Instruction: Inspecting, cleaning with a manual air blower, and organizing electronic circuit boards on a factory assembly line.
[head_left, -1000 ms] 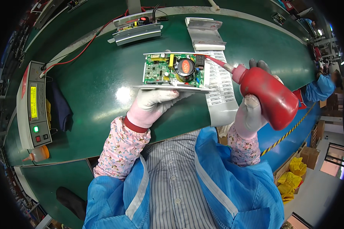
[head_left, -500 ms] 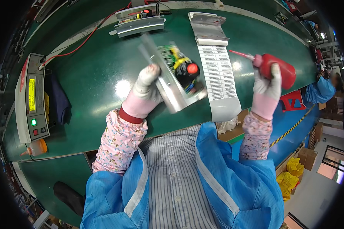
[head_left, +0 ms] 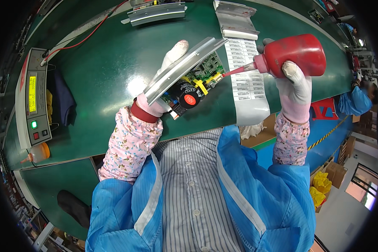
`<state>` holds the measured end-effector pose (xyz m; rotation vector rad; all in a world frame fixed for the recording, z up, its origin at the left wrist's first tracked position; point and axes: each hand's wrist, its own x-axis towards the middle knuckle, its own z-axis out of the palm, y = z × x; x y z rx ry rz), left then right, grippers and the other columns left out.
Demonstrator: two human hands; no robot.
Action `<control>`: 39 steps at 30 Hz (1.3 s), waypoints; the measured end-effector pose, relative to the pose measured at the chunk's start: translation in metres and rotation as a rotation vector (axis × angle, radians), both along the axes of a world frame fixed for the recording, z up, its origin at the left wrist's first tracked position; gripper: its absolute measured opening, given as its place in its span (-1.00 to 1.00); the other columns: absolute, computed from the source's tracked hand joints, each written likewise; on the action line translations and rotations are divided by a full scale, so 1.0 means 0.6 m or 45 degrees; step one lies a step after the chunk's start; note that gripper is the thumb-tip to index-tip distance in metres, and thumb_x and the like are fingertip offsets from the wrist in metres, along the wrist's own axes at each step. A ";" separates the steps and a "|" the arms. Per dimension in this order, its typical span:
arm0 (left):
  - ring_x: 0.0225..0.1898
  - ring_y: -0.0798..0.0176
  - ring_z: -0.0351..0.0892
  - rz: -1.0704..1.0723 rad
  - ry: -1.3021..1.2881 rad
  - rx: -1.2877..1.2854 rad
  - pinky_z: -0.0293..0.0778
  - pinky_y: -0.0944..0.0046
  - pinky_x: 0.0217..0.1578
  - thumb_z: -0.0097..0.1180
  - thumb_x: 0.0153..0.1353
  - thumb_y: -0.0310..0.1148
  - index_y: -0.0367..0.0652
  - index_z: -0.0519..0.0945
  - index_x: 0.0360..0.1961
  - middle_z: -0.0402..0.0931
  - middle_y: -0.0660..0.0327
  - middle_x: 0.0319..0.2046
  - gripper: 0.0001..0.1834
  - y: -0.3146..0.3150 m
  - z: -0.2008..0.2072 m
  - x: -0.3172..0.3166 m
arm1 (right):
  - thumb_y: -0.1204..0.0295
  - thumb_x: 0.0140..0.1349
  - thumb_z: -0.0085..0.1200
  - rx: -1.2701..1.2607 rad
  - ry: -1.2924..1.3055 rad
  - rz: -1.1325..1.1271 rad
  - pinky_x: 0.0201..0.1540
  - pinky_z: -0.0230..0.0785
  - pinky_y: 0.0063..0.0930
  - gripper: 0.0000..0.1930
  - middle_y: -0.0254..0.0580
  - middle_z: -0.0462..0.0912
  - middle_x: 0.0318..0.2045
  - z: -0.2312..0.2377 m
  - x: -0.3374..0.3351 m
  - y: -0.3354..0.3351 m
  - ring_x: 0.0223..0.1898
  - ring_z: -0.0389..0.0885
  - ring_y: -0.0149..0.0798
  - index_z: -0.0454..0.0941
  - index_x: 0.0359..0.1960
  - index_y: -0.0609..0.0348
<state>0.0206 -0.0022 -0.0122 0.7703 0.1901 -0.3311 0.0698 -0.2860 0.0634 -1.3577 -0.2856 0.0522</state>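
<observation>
My gloved left hand grips a circuit board mounted on a silver metal bracket, held tilted above the bench. The board carries a black round part with a red disc and a yellow component. Most of my left fingers are hidden behind the bracket. In my gloved right hand is a red squeeze bottle lying almost sideways. Its thin nozzle points left, and the tip is at the board's right edge beside a small connector; I cannot tell whether they touch.
A strip of printed labels hangs from a metal holder. Another bracketed board lies at the back. A tester with a lit yellow display stands left, near a small orange-capped bottle. A person in blue is far right.
The bracketed board has turned so that its components face the bottle. My right hand has tipped the bottle and brought its nozzle left and down to the board's edge.
</observation>
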 end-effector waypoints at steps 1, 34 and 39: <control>-0.30 -0.08 0.69 0.000 0.002 -0.002 0.72 0.07 -0.52 -0.01 0.34 0.32 -0.41 0.30 0.38 0.52 -0.34 0.08 -0.03 0.001 0.003 0.000 | 0.50 0.24 0.12 -0.002 0.002 0.000 0.27 0.44 0.16 -0.38 0.45 0.47 0.20 0.002 -0.001 0.001 0.23 0.52 0.36 0.21 0.34 0.35; -0.26 0.38 0.58 -0.014 -0.032 -0.042 0.49 0.36 -0.21 0.02 0.46 0.03 -0.31 0.53 0.14 0.61 0.12 -0.17 -0.43 -0.019 0.076 -0.014 | 0.37 0.33 0.26 0.207 0.588 -0.472 -0.10 0.57 -0.40 -0.62 0.11 0.58 -0.05 -0.022 0.081 -0.234 -0.16 0.66 -0.14 0.48 0.05 0.36; -0.27 0.36 0.59 0.134 -0.163 0.318 0.56 0.29 -0.18 0.09 0.44 -0.04 -0.35 0.49 0.18 0.58 0.15 -0.25 -0.44 -0.013 0.042 -0.011 | 0.23 0.23 0.32 -1.177 0.532 -0.468 -0.34 0.49 -0.47 -0.56 -0.05 0.64 -0.22 0.024 0.059 -0.353 -0.41 0.60 -0.23 0.52 0.00 0.28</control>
